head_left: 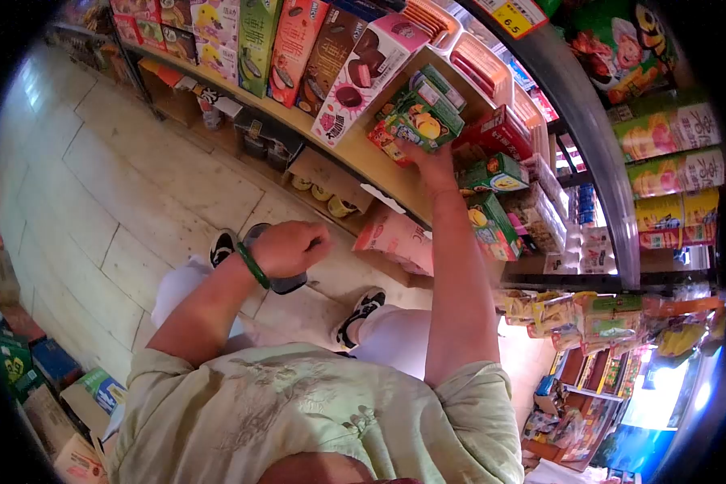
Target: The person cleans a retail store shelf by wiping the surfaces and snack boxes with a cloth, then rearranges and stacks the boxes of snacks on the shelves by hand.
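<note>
Firstly, nearest to me is the pale shirt, and before it the left hand, with a green bangle on the wrist. Its fingers are curled inward, and I see nothing between them. Just under this hand, a dark thing is partly covered; I cannot tell what it is, nor whether the hand touches it. Lower, a shoe stands on the floor.

Further, the right hand reaches to the shelf and grasps a green box at its near end. This box is above the shelf, between the tall pink box and the red box. I judge that the step in hand is the handling of this one box at its place; whether it is being taken or set down, I cannot decide. To my mind, the next move calls for a steady hold and a straight path, so that the neighbours are not pushed.

The hand hides the near end of the green box, so I cannot see how the fingers close around it, or whether its underside is supported. Behind stand orange trays, and a price tag is cut off at the top. Farthest, beyond the hanging bags, the glare makes the room difficult to read.
</note>
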`<action>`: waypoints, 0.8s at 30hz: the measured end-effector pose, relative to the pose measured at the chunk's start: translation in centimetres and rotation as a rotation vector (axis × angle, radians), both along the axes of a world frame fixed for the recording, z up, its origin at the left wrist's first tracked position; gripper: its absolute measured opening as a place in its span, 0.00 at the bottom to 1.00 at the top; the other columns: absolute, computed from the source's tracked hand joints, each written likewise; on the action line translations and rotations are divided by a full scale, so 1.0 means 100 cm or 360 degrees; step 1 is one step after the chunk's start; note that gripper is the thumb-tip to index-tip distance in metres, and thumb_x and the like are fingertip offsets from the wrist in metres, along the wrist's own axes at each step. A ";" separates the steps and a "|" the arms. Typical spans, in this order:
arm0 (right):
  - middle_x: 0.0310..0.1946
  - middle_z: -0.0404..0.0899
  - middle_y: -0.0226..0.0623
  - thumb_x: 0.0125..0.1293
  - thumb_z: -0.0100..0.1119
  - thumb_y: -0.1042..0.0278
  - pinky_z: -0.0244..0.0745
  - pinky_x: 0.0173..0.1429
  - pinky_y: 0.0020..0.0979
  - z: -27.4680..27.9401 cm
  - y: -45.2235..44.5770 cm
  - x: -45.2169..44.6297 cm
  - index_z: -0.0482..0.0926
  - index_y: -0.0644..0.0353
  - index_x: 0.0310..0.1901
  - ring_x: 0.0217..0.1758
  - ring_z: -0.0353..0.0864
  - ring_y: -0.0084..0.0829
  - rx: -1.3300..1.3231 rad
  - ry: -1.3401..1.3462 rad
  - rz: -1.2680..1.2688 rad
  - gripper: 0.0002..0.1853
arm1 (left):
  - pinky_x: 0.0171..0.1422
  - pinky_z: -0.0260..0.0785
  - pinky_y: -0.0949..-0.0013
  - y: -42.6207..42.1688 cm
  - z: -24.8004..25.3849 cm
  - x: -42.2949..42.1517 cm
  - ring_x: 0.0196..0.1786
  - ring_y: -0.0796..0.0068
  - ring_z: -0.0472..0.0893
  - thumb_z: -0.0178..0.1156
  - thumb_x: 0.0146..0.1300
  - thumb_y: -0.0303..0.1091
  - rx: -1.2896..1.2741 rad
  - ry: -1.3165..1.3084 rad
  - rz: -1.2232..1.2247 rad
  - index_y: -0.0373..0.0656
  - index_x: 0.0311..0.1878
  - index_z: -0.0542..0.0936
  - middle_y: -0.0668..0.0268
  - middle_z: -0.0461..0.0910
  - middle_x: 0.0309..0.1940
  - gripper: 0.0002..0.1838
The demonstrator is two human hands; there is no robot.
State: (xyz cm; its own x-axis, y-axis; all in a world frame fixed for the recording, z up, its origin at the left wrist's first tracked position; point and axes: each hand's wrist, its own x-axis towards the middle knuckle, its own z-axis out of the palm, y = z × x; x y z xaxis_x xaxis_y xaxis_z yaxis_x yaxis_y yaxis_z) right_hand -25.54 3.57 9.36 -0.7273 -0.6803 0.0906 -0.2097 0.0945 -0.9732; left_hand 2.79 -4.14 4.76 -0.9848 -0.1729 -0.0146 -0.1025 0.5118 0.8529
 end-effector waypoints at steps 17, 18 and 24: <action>0.60 0.67 0.47 0.37 0.75 0.50 0.61 0.67 0.44 0.089 -0.044 -0.084 0.60 0.55 0.64 0.65 0.64 0.47 0.1463 0.1715 0.0228 0.51 | 0.37 0.70 0.53 0.006 -0.016 0.009 0.34 0.51 0.78 0.55 0.61 0.44 -0.0200 -0.0035 -0.0036 0.41 0.33 0.74 0.55 0.78 0.29 0.14; 0.61 0.67 0.46 0.36 0.75 0.54 0.62 0.67 0.44 0.090 -0.047 -0.086 0.61 0.55 0.65 0.66 0.64 0.45 0.1492 0.1755 0.0231 0.50 | 0.37 0.70 0.54 0.006 -0.015 0.009 0.34 0.51 0.78 0.55 0.61 0.44 -0.0170 -0.0047 -0.0056 0.41 0.33 0.74 0.56 0.78 0.28 0.14; 0.63 0.64 0.47 0.37 0.74 0.63 0.59 0.69 0.39 0.068 -0.055 -0.105 0.58 0.51 0.68 0.68 0.61 0.45 0.1390 0.1799 0.0232 0.52 | 0.38 0.70 0.53 0.007 -0.012 0.009 0.35 0.50 0.79 0.56 0.62 0.43 -0.0218 -0.0019 -0.0047 0.41 0.36 0.74 0.54 0.78 0.30 0.13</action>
State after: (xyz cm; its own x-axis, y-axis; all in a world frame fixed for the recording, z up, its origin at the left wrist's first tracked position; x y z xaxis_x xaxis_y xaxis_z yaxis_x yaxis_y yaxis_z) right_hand -36.01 -1.93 16.18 -0.4686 -0.8794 0.0841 -0.8769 0.4746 0.0763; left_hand 3.70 -3.49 3.53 -0.9895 -0.1447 -0.0043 -0.0950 0.6266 0.7735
